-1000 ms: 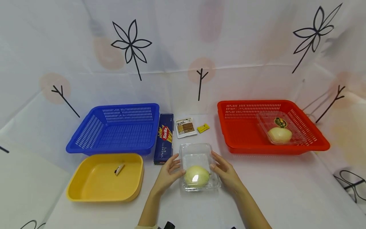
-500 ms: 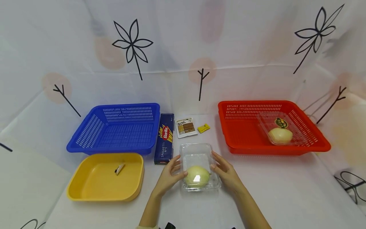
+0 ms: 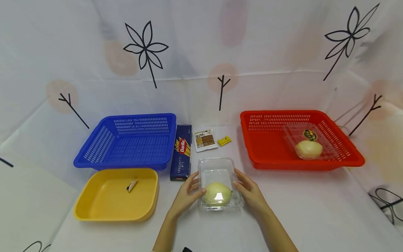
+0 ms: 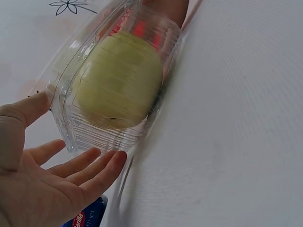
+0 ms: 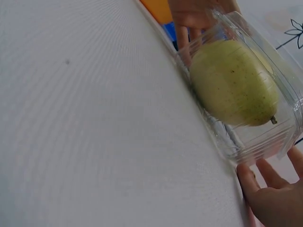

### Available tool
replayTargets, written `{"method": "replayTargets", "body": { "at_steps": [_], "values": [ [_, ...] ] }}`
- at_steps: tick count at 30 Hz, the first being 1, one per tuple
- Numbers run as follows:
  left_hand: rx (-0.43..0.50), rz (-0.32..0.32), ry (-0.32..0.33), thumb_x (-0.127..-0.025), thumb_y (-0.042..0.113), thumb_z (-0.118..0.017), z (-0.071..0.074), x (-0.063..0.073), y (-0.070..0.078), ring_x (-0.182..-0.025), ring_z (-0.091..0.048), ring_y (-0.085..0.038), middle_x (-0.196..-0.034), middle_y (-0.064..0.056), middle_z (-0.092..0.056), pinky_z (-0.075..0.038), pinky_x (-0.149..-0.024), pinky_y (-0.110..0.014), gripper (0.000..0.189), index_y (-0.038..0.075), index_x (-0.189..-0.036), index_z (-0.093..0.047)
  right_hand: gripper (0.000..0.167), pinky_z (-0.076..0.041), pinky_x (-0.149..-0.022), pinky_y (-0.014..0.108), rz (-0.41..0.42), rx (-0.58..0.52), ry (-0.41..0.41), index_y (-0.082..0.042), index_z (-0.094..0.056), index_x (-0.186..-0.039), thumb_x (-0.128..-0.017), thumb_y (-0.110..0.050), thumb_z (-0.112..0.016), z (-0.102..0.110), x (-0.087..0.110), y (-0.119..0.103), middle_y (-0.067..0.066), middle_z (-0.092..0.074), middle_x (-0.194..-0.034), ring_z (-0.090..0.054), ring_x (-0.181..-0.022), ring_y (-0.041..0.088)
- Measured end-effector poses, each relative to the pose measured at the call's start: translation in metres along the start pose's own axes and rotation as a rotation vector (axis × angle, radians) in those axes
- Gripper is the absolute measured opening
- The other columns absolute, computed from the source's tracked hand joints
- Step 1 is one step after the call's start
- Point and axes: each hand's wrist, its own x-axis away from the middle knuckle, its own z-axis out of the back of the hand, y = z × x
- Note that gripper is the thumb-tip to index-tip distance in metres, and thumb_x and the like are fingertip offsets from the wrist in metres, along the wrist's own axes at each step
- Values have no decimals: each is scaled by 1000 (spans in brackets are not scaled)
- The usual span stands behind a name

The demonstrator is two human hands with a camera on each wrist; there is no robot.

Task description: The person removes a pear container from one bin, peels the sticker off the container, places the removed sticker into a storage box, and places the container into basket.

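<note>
A clear plastic clamshell box [image 3: 217, 164] lies on the white table between both hands. Inside its near half shows a pale green oval fruit [image 3: 217, 194], with a short stem visible in the right wrist view. My left hand [image 3: 185, 196] is at the box's left side, thumb at the lid's edge and fairly straight fingers along the lower wall in the left wrist view. On the opposite side, my right hand [image 3: 252, 192] has its thumb over the lid and its fingertips right at the side wall. Both palms stand apart from the box.
Behind the left hand lies a blue spaghetti box [image 3: 181, 153], beside a flat packet [image 3: 205, 140] and a small yellow packet [image 3: 224, 141]. A blue basket [image 3: 138, 164] and a yellow tray [image 3: 110, 215] stand left. The red basket [image 3: 267, 140] holds another clear box [image 3: 297, 131] with fruit.
Over the last second my left hand has shifted very slightly to the right beside the clamshell box. Otherwise the hands and the box stay nearly still.
</note>
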Motion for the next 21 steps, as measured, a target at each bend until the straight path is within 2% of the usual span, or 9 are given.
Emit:
{"method": "replayTargets", "body": {
  "at_steps": [4, 7, 10, 14, 17, 21],
  "values": [
    [15, -11, 11, -86, 16, -67, -1, 1, -1, -120, -47, -47, -133, -34, -43, -44, -96, -50, 71, -1, -144, -29, 57, -42, -98, 32, -34, -2, -1, -13, -38, -144, -91, -17, -60, 3, 5, 0, 19, -41, -143, -41, -129, 36],
    [-3, -5, 32, -86, 17, -67, -1, 2, -1, -117, -49, -46, -131, -34, -45, -46, -93, -48, 72, -4, -143, -28, 58, -46, -88, 22, -28, 15, -5, -10, -39, -143, -90, -14, -62, 5, 8, 0, 22, -48, -134, -50, -119, 32],
    [-29, 11, 49, -86, 18, -67, -1, 5, 1, -113, -53, -43, -128, -33, -48, -51, -87, -42, 70, -9, -140, -31, 57, -49, -77, 20, -12, 35, -17, -3, -40, -141, -88, -9, -63, 6, 10, -2, 19, -57, -114, -59, -98, 20],
    [-64, 24, 52, -85, 16, -68, -1, 7, 3, -95, -61, -27, -113, -26, -57, -52, -73, -26, 65, -14, -134, -38, 57, -48, -62, 20, -18, 16, -59, 6, -39, -138, -88, -5, -62, 8, 13, -6, 10, -55, -92, -55, -72, 9],
    [-48, 30, 27, -83, 12, -69, -1, 8, 6, -79, -58, -13, -99, -17, -57, -49, -64, -19, 64, -16, -132, -39, 59, -44, -55, 19, -35, -13, -91, 8, -36, -139, -87, -4, -62, 8, 16, -8, 8, -53, -89, -50, -64, 6],
    [8, 37, -8, -81, 7, -69, -2, 10, 11, -69, -54, -7, -93, -12, -52, -49, -58, -18, 67, -17, -134, -36, 60, -43, -53, 18, -25, -17, -104, 9, -35, -139, -87, -2, -62, 8, 19, -11, 8, -51, -88, -49, -62, 6]
  ]
}}
